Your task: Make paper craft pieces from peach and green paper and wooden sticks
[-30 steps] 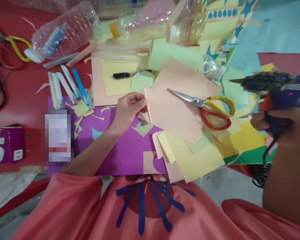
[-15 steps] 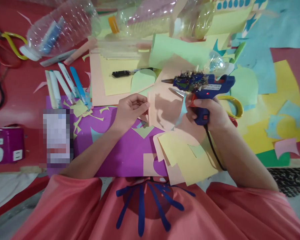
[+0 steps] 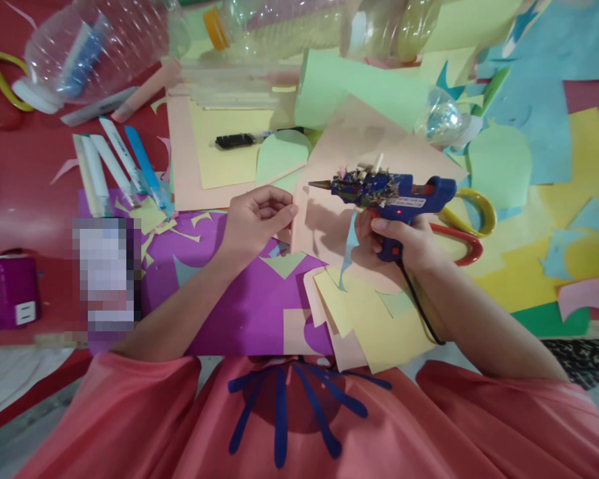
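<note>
My left hand [image 3: 257, 216] pinches the edge of a narrow, pale peach paper strip [image 3: 295, 226] between thumb and fingers, holding it upright. My right hand [image 3: 409, 239] is wrapped round the grip of a blue hot glue gun [image 3: 402, 207]. Its metal nozzle points left, close to the top of the strip; whether they touch, I cannot tell. Paper scraps cling to the front of the gun, and a small red light glows on its side. Behind the right hand lie scissors [image 3: 472, 247] with yellow and red handles, their blades hidden. A light blue paper scrap [image 3: 349, 253] sits beside the fingers.
Purple paper [image 3: 239, 313] covers the near table, with yellow offcuts [image 3: 359, 319] on it. Several markers [image 3: 112, 166] and a phone [image 3: 107, 273] are at left. Clear plastic bottles [image 3: 110, 53] line the back, near a rolled green sheet [image 3: 349, 90]. A black cord [image 3: 419, 303] trails from the gun.
The glue gun has moved left and slightly down, bringing its nozzle nearer the strip. More of the scissors' handles shows now. My left hand keeps its pinch.
</note>
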The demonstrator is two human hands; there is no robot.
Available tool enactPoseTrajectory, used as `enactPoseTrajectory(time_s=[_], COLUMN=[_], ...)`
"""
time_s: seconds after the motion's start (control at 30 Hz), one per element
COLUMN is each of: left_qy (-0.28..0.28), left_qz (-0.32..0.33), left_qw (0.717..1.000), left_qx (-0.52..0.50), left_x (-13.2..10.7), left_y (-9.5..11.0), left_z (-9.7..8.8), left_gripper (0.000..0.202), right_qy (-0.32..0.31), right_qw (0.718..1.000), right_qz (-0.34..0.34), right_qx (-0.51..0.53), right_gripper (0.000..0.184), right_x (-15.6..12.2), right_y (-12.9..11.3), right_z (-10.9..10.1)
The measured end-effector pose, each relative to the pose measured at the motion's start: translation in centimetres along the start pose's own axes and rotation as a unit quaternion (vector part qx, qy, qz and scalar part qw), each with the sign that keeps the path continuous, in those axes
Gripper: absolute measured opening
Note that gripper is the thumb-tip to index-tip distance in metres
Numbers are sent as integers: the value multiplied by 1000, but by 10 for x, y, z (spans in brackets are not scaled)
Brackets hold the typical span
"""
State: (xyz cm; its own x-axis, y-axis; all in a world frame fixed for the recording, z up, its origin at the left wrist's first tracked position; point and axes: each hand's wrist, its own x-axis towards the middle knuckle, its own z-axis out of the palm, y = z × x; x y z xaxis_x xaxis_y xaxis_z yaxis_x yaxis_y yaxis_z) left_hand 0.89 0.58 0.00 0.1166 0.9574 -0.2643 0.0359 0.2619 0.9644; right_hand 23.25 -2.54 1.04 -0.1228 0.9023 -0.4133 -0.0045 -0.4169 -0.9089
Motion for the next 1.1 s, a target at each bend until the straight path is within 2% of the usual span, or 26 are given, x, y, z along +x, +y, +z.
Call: enactPoseTrajectory(time_s=[0.2, 0.4, 0.7, 0.97, 1.1], left_qy=[-1, 1, -1, 2, 3], left_qz=[-1, -1, 1, -1, 2], left_qw=[1000, 1000, 1000, 1000, 1000], left_qx=[-7, 0, 3, -6, -3], left_x=[0, 0, 0, 0, 0], left_y=[0, -2, -2, 0, -2], left_z=[0, 0, 0, 1, 0], left_gripper=[26, 20, 18, 26, 21], right_qy=[-6, -9, -8, -12, -12], right_qw=[1000, 998, 999, 999, 999], right_qz=[-6, -40, -26, -29, -33], right_qx=[-14, -42, -29, -21, -26], right_gripper=[30, 35, 31, 33, 33], right_x=[0, 1, 2, 3, 2], right_y=[2, 6, 7, 6, 6], right_z=[0, -2, -2, -1, -1])
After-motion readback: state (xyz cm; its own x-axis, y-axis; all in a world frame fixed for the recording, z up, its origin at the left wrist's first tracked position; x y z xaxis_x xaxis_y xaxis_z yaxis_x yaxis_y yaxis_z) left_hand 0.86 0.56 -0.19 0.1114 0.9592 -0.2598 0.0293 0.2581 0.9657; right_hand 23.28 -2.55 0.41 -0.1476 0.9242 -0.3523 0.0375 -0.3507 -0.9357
